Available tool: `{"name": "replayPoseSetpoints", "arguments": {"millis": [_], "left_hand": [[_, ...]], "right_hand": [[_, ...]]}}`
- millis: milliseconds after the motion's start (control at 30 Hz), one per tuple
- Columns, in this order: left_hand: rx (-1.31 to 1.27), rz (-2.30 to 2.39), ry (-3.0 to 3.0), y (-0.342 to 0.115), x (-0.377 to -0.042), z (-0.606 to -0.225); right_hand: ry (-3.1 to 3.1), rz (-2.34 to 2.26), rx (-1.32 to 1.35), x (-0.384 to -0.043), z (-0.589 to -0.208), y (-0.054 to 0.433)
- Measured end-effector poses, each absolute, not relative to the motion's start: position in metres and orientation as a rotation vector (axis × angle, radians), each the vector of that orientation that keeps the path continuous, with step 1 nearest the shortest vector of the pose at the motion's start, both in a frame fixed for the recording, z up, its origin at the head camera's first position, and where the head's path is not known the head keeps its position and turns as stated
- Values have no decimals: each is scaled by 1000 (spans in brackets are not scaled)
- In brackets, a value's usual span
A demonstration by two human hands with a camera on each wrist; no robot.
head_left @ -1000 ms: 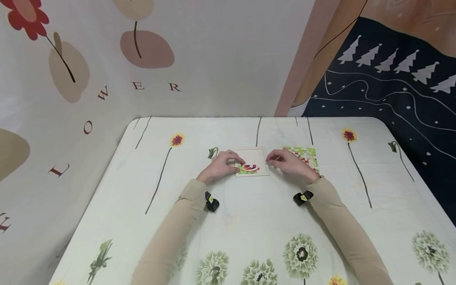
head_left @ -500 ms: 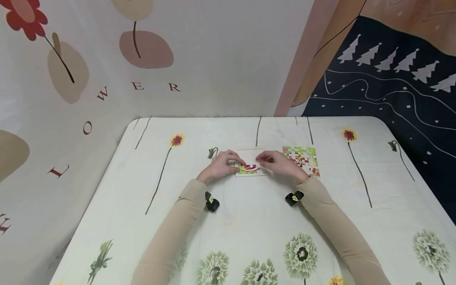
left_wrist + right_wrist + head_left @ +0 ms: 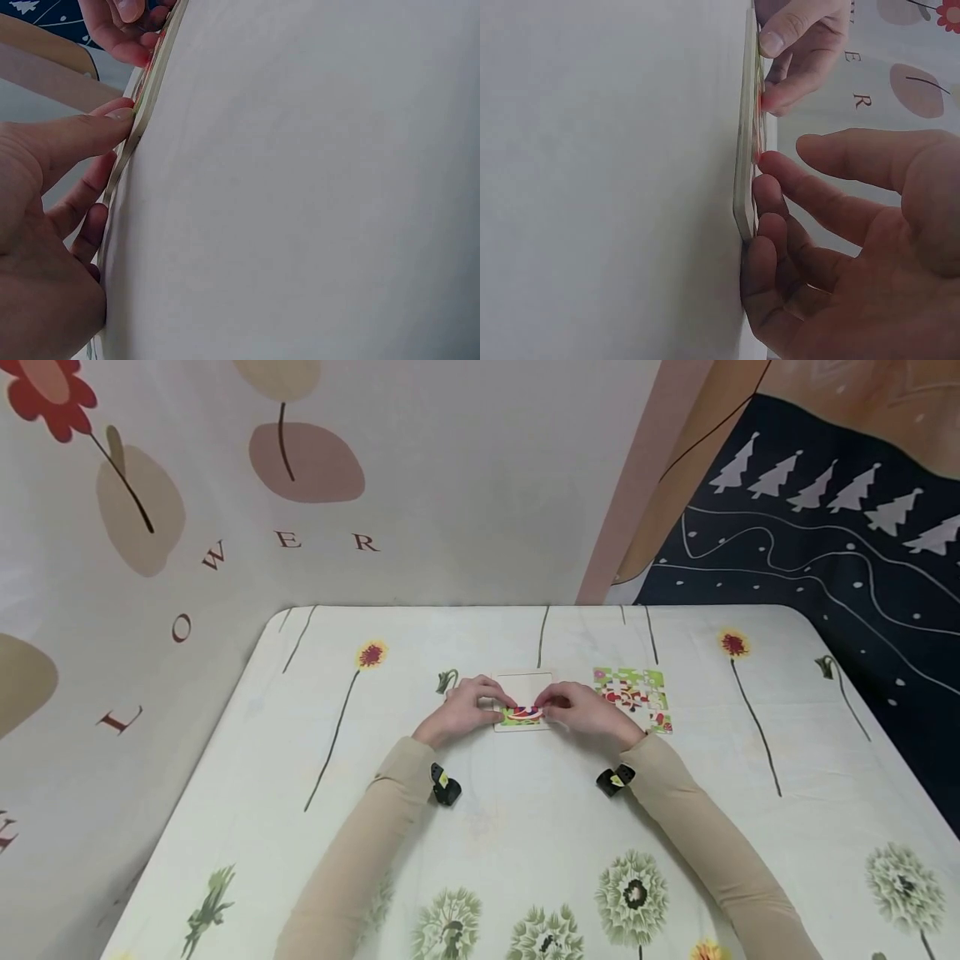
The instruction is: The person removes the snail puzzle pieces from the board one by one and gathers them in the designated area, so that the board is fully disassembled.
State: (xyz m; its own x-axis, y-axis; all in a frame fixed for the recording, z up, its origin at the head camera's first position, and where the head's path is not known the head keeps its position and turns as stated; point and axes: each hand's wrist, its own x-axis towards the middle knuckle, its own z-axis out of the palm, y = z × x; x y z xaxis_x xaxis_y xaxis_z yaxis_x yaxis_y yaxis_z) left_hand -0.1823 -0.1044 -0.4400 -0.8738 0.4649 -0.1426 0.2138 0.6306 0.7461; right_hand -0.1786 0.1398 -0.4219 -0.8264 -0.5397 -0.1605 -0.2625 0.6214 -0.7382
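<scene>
A jigsaw puzzle board (image 3: 525,684) lies flat on the table, with a raised rim and a bare upper part. Joined puzzle pieces (image 3: 521,721) in green, red and purple fill part of its lower end. My left hand (image 3: 467,717) rests at the board's left side, thumb and index fingertips on the pieces. My right hand (image 3: 587,712) reaches over the right side, its index fingertip touching the pieces near their upper edge. In the right wrist view the right thumb (image 3: 847,154) stands apart from the index finger, with nothing seen between them. The hands partly cover the pieces.
Right of the board lies a second puzzle (image 3: 656,683), green and red, with white gaps; the right hand stands near its left edge. The white tablecloth (image 3: 517,827) is printed with flowers. A fabric wall (image 3: 465,527) rises behind the table's far edge.
My right hand has moved left from beside the board onto the pieces, uncovering more of the second puzzle. My left hand has stayed in place.
</scene>
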Motion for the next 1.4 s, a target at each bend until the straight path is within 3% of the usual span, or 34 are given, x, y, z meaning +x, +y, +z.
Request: {"name": "replayPoseSetpoints", "arguments": {"millis": [1400], "left_hand": [[535, 1132, 2515, -105, -182, -442]], "right_hand": [[2421, -1216, -668, -187, -422, 135]]}}
